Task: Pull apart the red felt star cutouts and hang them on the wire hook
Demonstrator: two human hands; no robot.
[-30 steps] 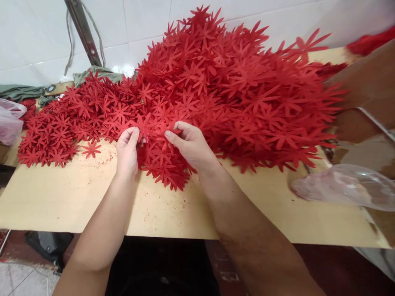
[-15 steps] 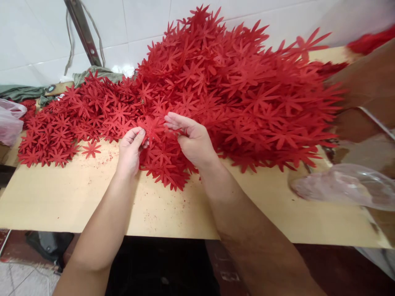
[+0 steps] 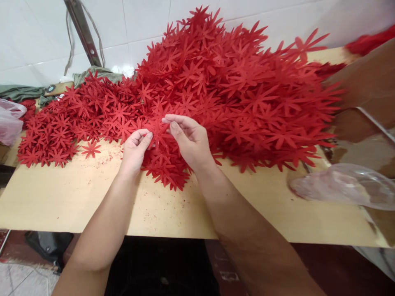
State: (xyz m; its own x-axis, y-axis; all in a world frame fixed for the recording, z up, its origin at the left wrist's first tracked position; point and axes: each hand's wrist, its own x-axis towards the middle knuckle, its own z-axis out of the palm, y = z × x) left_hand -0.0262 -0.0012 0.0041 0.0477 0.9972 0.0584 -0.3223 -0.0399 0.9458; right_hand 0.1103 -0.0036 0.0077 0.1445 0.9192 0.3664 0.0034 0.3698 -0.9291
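Observation:
My left hand pinches a red flower-shaped cutout between thumb and fingers. The cutout has several long narrow petals and looks like thin fabric. Just to its right is my right hand, fingers stretched toward the petals and thumb raised with a small gap to them. Whether its fingertips touch the petals is hard to see. Below both hands lies a small heap of the same red cutouts. Behind them rises a large pile of red cutouts, and one single cutout lies apart on the wooden tabletop.
A lower pile of cutouts spreads to the left. Plastic bags stand at the left and lie at the right beside a cardboard box. Green cloth and a metal post are by the tiled wall.
My left hand has shifted slightly right with the cutout. The right thumb has lifted toward the fingertips, which were stretched out flatter before.

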